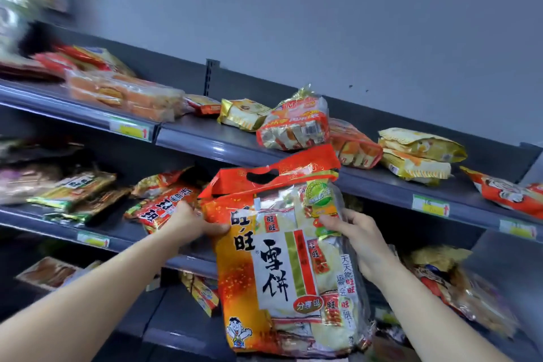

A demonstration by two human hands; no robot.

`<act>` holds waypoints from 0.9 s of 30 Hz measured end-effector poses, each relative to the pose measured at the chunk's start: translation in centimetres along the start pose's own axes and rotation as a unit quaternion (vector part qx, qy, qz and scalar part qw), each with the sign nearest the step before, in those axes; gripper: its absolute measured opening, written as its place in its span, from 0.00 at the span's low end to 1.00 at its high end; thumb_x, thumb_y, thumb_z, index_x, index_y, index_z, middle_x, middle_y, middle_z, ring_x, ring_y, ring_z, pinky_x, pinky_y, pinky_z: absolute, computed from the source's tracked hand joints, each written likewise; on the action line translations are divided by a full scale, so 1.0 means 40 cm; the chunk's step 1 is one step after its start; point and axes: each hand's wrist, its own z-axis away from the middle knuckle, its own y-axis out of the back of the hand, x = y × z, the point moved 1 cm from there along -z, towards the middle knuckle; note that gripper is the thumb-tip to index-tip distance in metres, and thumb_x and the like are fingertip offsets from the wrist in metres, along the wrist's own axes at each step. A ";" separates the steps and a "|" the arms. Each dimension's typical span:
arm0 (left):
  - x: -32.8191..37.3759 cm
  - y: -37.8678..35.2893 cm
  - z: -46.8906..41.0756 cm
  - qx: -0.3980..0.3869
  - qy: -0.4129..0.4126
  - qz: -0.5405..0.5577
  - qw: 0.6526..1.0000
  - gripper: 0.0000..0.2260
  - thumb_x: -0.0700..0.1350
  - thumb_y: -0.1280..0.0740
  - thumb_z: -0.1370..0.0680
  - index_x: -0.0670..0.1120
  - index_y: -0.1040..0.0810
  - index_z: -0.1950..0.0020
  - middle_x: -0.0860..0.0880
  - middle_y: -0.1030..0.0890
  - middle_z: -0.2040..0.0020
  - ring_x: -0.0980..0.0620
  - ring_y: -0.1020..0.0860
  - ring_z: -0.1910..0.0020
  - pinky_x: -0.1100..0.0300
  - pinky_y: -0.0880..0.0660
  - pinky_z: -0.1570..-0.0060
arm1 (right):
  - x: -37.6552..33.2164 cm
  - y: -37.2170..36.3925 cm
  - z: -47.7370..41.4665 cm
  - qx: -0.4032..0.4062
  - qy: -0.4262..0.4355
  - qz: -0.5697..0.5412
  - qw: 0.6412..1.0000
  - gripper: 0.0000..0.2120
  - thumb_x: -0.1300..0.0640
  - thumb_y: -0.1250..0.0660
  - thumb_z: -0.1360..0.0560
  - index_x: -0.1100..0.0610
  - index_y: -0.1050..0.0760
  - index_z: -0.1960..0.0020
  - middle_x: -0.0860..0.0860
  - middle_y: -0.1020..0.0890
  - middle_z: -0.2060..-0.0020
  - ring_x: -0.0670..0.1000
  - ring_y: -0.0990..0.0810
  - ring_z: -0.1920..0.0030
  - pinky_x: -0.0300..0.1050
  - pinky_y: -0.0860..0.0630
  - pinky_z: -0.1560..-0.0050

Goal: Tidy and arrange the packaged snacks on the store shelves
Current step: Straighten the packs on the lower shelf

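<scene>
Cracker bag (282, 267) upright before the middle shelf (132, 244) — left hand (191, 225) and right hand (358, 239) each pinch a side edge, thumb in front; slick film could slip, or its top clip the packs above (293, 129).

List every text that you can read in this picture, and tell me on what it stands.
"旺旺", "雪饼", "分享包": front of the big bag.
"天天吃旺旺": right edge of the same bag.
Price labels and other packets: too blurred to read.
</scene>
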 end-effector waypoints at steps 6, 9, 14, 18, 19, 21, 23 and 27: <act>-0.005 0.167 0.108 -0.087 -0.021 0.048 0.995 0.51 0.62 0.17 0.61 0.49 0.24 0.40 0.50 0.15 0.50 0.49 0.17 0.51 0.54 0.21 0.54 | -0.107 -0.137 -0.048 -0.067 0.053 -0.109 0.990 0.14 0.57 0.28 0.35 0.61 0.19 0.51 0.59 0.15 0.56 0.56 0.15 0.60 0.49 0.18 0.57; -0.007 0.222 0.168 -0.066 -0.038 0.064 0.995 0.46 0.60 0.17 0.59 0.51 0.24 0.43 0.53 0.15 0.50 0.50 0.18 0.49 0.53 0.20 0.53 | -0.158 -0.219 -0.075 -0.098 0.068 -0.147 0.982 0.16 0.55 0.25 0.37 0.59 0.18 0.51 0.59 0.15 0.52 0.60 0.16 0.53 0.58 0.22 0.45; -0.001 0.363 0.239 0.077 -0.065 0.135 0.986 0.34 0.53 0.18 0.44 0.48 0.24 0.42 0.48 0.16 0.49 0.48 0.18 0.50 0.49 0.21 0.54 | -0.230 -0.387 -0.106 -0.146 0.109 -0.168 0.969 0.26 0.48 0.18 0.46 0.57 0.17 0.52 0.60 0.16 0.51 0.63 0.17 0.50 0.65 0.24 0.43; -0.005 0.504 0.270 0.157 -0.095 0.154 0.971 0.20 0.43 0.25 0.32 0.47 0.22 0.42 0.48 0.15 0.51 0.47 0.17 0.51 0.47 0.20 0.55 | -0.261 -0.532 -0.124 -0.180 0.132 -0.186 0.957 0.26 0.50 0.23 0.38 0.59 0.22 0.43 0.58 0.16 0.50 0.60 0.17 0.51 0.59 0.21 0.47; -0.011 0.543 0.273 0.175 -0.100 0.161 0.966 0.18 0.41 0.26 0.31 0.46 0.22 0.42 0.48 0.15 0.52 0.47 0.17 0.51 0.49 0.20 0.56 | -0.264 -0.570 -0.129 -0.194 0.137 -0.183 0.954 0.23 0.51 0.25 0.36 0.58 0.22 0.44 0.58 0.16 0.50 0.59 0.17 0.51 0.57 0.21 0.49; -0.021 0.618 0.276 0.204 -0.108 0.183 0.955 0.16 0.40 0.26 0.29 0.45 0.22 0.42 0.47 0.15 0.52 0.45 0.17 0.51 0.47 0.20 0.53 | -0.262 -0.649 -0.139 -0.222 0.155 -0.146 0.952 0.16 0.53 0.28 0.32 0.56 0.23 0.46 0.55 0.16 0.52 0.56 0.16 0.52 0.49 0.20 0.55; -0.026 0.695 0.273 0.230 -0.115 0.203 0.945 0.16 0.40 0.26 0.29 0.45 0.22 0.43 0.46 0.15 0.51 0.43 0.18 0.50 0.43 0.21 0.50 | -0.252 -0.733 -0.160 -0.249 0.161 -0.099 0.950 0.18 0.52 0.28 0.30 0.53 0.23 0.42 0.52 0.17 0.50 0.51 0.16 0.51 0.43 0.21 0.57; -0.036 0.867 0.246 0.253 -0.121 0.239 0.930 0.19 0.44 0.23 0.35 0.45 0.20 0.46 0.44 0.15 0.52 0.41 0.18 0.50 0.42 0.22 0.47 | -0.263 -0.908 -0.210 -0.280 0.194 0.024 0.940 0.31 0.43 0.21 0.42 0.47 0.24 0.42 0.48 0.17 0.46 0.51 0.18 0.46 0.57 0.24 0.42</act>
